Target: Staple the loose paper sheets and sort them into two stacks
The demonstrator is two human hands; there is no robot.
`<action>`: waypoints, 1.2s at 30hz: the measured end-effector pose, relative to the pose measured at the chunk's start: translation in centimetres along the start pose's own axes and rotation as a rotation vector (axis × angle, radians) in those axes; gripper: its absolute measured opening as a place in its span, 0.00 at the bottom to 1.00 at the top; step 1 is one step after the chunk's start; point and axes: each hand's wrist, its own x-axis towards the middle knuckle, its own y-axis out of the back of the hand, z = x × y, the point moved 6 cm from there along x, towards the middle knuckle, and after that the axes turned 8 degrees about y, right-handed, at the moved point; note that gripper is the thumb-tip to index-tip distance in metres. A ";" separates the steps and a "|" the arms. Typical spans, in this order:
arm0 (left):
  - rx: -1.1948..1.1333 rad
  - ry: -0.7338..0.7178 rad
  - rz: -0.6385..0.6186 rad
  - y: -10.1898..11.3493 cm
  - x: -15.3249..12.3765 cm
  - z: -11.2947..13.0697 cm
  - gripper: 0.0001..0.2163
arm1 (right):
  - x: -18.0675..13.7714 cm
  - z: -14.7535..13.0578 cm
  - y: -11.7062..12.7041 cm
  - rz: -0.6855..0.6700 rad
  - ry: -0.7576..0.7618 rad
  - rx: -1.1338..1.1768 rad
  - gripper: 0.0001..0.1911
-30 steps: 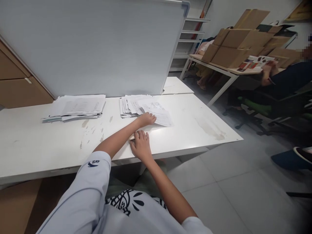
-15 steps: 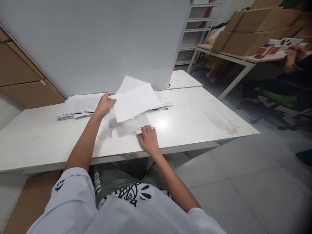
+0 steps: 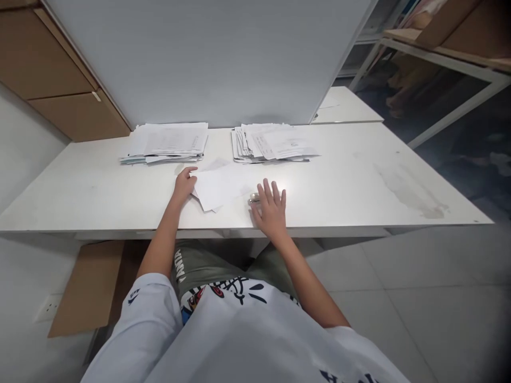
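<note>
My left hand [image 3: 186, 183] pinches the left edge of a few white paper sheets [image 3: 215, 187], which lie low over the desk with their corners out of line. My right hand [image 3: 272, 210] has its fingers spread, palm down on the desk. Beside its thumb, partly covered by the hand, is a small pale and metallic stapler [image 3: 253, 199]. Beyond my hands are two paper stacks: a left stack [image 3: 171, 142] and a right stack [image 3: 275, 143] with uneven edges.
The white desk [image 3: 339, 186] has a grey smudge at its right. A tall grey panel [image 3: 207, 58] rises behind the stacks. Cardboard boxes [image 3: 75, 114] stand at the left. Another table [image 3: 451, 58] with a box is at the far right, with part of a person below.
The sheets, raised and tilted before, have come down nearer the desk in my left hand. My right hand's fingers have spread off the stapler. The view has turned left and down.
</note>
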 end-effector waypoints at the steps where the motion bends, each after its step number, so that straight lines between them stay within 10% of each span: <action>1: -0.023 -0.011 -0.007 0.1 0.1 0.1 0.19 | 0.1 -0.9 -0.2 -0.021 0.022 0.023 0.29; 5: -0.099 -0.074 -0.060 0.5 0.1 0.7 0.06 | 0.7 -6.1 -2.6 -0.218 0.141 0.173 0.30; 12: -0.136 -0.090 -0.180 0.8 -0.3 1.2 0.17 | 1.7 -9.1 -5.0 -0.485 0.174 0.298 0.31; 18: -0.169 0.008 -0.347 0.3 -0.4 1.0 0.24 | 1.5 -9.3 -4.7 -0.466 0.216 0.255 0.33; 28: -0.389 0.174 -0.231 1.0 0.7 0.3 0.37 | 2.8 -11.0 -5.7 -0.442 0.326 0.264 0.33; 36: -0.432 0.140 -0.189 2.6 1.5 -0.4 0.27 | 3.0 -11.4 -6.4 -0.454 0.360 0.256 0.30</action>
